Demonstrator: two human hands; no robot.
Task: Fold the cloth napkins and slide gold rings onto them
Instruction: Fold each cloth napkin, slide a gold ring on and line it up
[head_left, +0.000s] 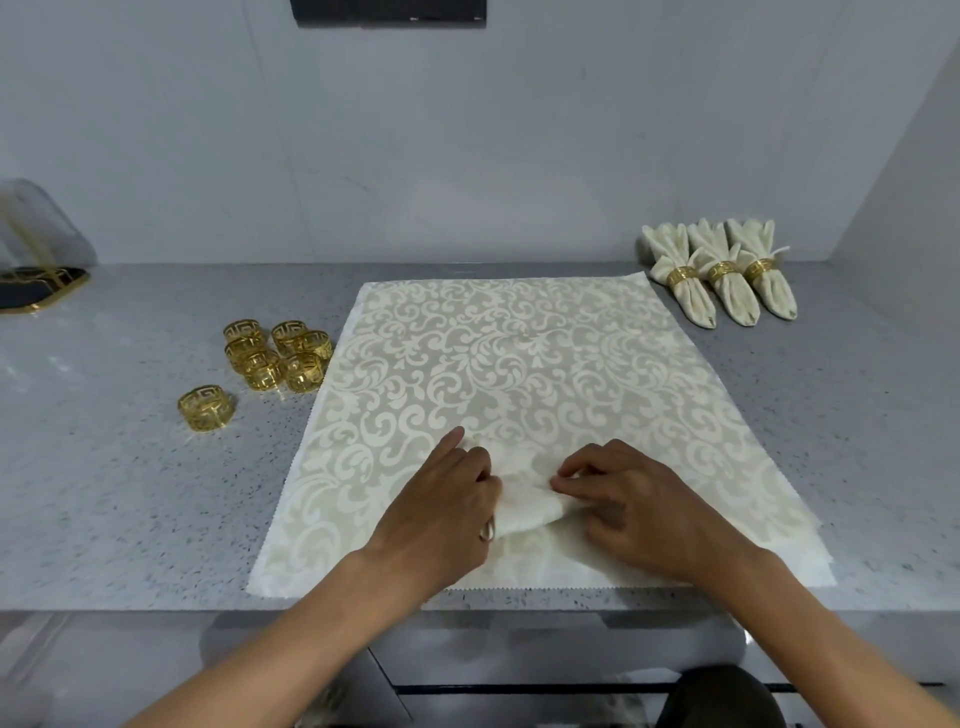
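Two hands on a soft cream cloth napkin (519, 364) with swirly leaf shapes, flat on the speckled grey counter (130, 493). Left hand (447, 504) and right hand (639, 509), fingers curled, pinching a bunched-up fold (524, 499) near the front edge. Round shiny gold rings (275, 353) just left.

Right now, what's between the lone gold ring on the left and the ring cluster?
Head view: only bare speckled countertop between the lone gold ring and the ring cluster. They sit apart, not touching.

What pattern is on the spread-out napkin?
Cream scrolling leaf swirls on a pale beige ground, clear on the napkin in the head view.
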